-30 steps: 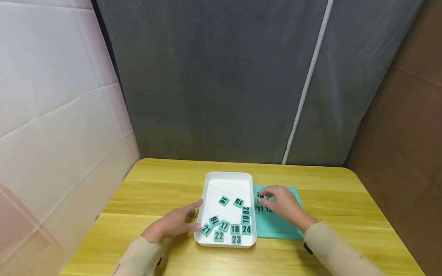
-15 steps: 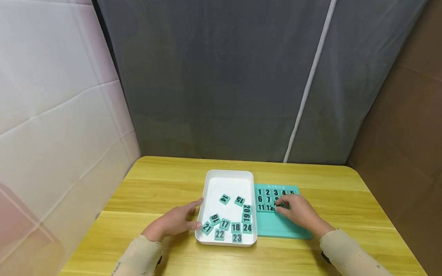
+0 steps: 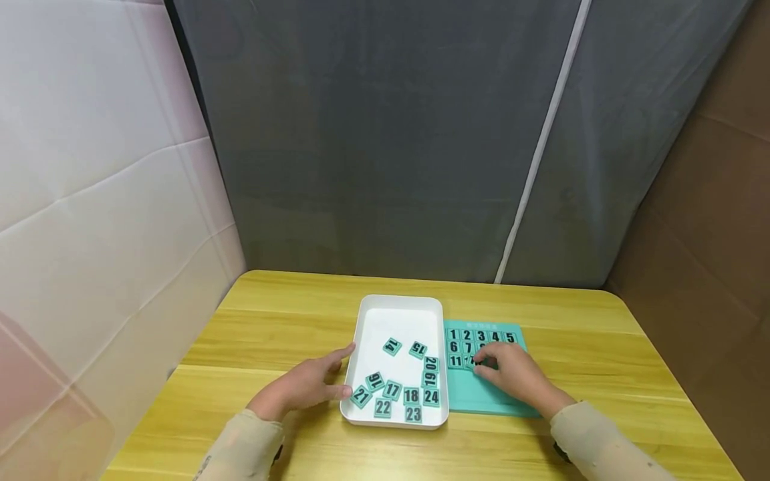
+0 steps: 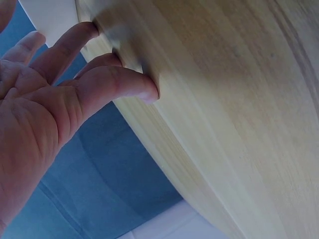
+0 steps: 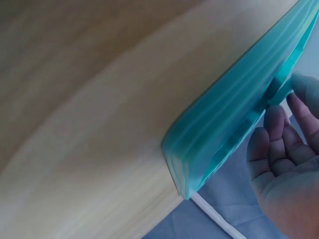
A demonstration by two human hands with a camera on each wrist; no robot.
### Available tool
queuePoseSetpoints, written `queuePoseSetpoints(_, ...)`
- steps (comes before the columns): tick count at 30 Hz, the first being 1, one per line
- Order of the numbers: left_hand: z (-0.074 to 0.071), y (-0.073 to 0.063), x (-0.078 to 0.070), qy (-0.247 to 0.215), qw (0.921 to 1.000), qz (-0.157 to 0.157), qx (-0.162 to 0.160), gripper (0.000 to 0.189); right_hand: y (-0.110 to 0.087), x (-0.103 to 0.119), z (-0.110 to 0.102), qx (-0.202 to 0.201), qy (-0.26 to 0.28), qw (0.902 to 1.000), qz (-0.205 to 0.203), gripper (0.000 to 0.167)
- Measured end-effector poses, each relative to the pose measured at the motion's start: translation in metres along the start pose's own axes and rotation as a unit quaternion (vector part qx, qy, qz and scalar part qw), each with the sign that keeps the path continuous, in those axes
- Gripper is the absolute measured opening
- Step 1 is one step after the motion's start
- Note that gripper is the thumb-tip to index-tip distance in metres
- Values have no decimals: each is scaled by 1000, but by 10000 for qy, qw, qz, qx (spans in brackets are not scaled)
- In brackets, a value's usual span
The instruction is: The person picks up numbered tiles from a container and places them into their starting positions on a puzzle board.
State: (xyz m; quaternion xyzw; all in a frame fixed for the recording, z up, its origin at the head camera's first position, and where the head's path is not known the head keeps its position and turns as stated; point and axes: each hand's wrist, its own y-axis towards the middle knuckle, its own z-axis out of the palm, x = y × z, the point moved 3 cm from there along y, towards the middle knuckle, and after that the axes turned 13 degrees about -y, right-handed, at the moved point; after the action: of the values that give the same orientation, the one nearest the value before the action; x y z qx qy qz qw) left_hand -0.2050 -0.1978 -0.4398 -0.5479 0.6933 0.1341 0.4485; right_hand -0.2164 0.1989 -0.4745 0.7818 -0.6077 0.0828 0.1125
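Across the table, your tray sits close beside the board, so a push from your left hand, fingers spread at the tray's left rim, could jog the board out of line. Your right hand pinches a tile, tilted over the board's third row beside number 11; released askew, it could jam against its neighbour.

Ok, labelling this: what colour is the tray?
The tray is white, clearest in the head view.
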Motion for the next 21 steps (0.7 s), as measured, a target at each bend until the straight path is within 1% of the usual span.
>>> queuePoseSetpoints(7,0,0,-1,19,10000,-19,-12,88,-1,1,0,-68,14,10000,-11,10)
queuePoseSetpoints(14,0,-2,-1,-13,10000,-6,-13,87,-2,0,-1,-127,-102,9999,-43,10)
queuePoseSetpoints(21,1,-2,-1,0,10000,-21,-18,87,-4,-8,-4,-131,-214,9996,102,12)
